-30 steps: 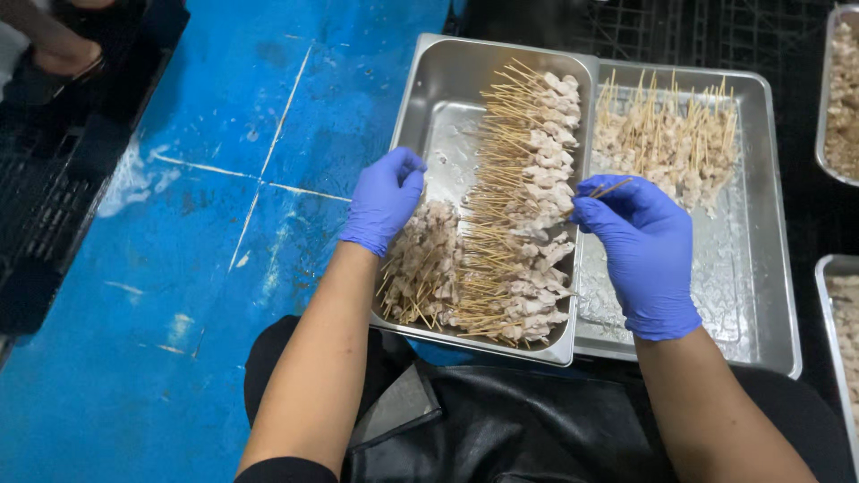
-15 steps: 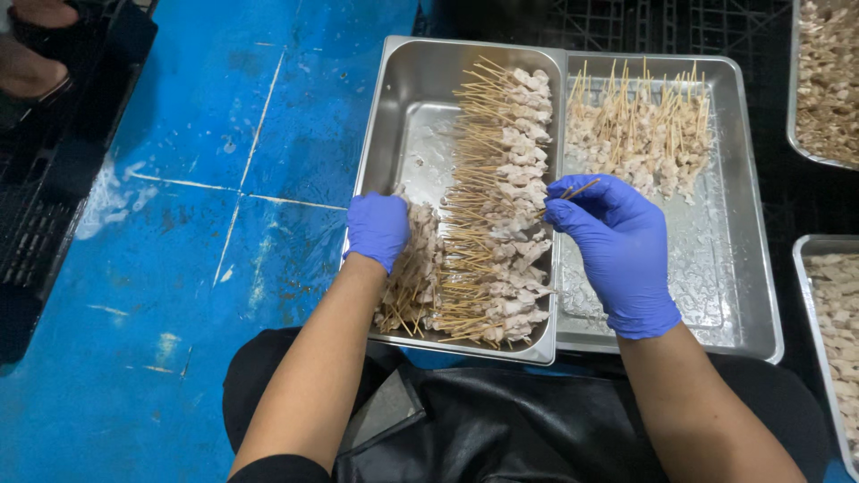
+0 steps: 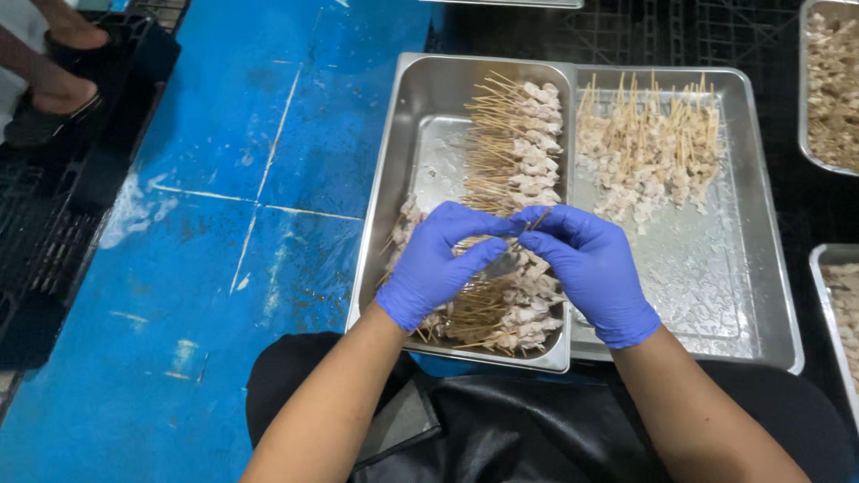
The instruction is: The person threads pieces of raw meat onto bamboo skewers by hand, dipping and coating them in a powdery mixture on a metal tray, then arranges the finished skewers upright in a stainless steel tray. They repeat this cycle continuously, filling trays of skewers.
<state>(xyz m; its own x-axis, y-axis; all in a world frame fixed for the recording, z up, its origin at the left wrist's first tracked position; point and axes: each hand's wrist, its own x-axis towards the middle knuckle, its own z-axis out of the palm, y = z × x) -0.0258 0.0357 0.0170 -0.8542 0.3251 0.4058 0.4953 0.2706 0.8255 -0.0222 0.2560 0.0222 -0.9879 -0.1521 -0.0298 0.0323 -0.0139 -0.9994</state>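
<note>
Both hands are in blue gloves and meet right over the near end of the left steel tray (image 3: 407, 143). The left hand (image 3: 438, 264) is curled, with its fingertips pinched in toward the right one, and the right hand (image 3: 591, 268) is doing the same from the other side. Between them they're pinching a thin wooden skewer (image 3: 535, 220) whose tip pokes up just past the right fingers. There seems to be a bit of meat between the fingertips, but it's mostly hidden by the gloves, so I can't tell how much.

Under the hands, the tray holds a long row of finished meat skewers (image 3: 519, 134), sticks pointing left and pale meat chunks stacked on the right side. A smaller bunch lies along the tray's left edge, partly under the left hand.

Right beside it, touching, is a second steel tray (image 3: 761, 268) with a looser pile of skewered meat (image 3: 649, 152) at its far end. More trays of meat peek in at the right edge. The floor (image 3: 224, 268) to the left is painted blue, and someone else's sandalled feet (image 3: 54, 63) show in the top left corner.
</note>
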